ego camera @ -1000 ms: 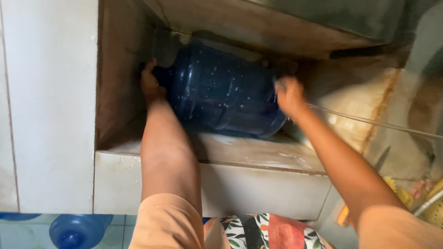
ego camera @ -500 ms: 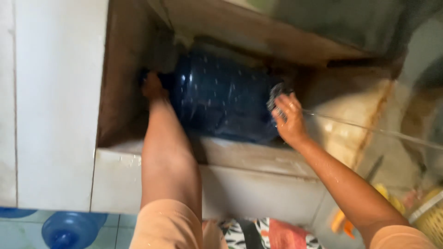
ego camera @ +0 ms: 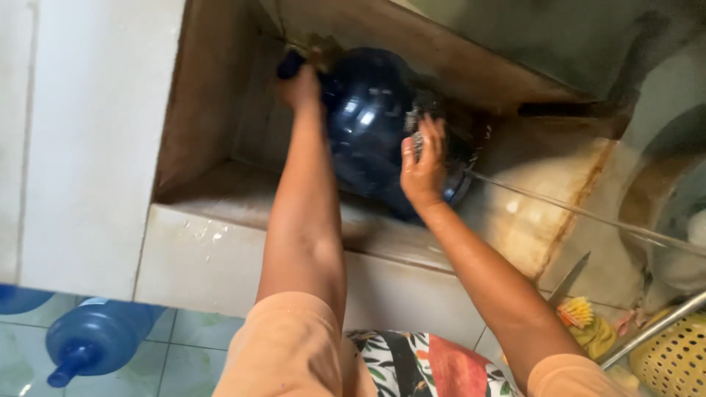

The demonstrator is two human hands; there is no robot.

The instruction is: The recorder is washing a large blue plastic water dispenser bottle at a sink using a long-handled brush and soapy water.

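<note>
A large dark blue water jug (ego camera: 375, 125) lies tilted inside a stained concrete wash basin (ego camera: 220, 191). My left hand (ego camera: 298, 84) grips the jug's neck end at the upper left. My right hand (ego camera: 423, 165) presses a dark scouring pad (ego camera: 423, 117) against the jug's wet side. A thin stream of water (ego camera: 588, 213) runs in from the right toward the jug.
A white tiled wall (ego camera: 88, 132) borders the basin on the left. On the floor at lower left lies another blue jug (ego camera: 95, 338). At lower right are a yellow basket (ego camera: 673, 356), a metal bar (ego camera: 654, 327) and a yellow brush (ego camera: 577, 312).
The jug has been turned and tipped so its neck points up-left. My left hand rose to the neck. My right hand moved leftward onto the jug's side with the pad.
</note>
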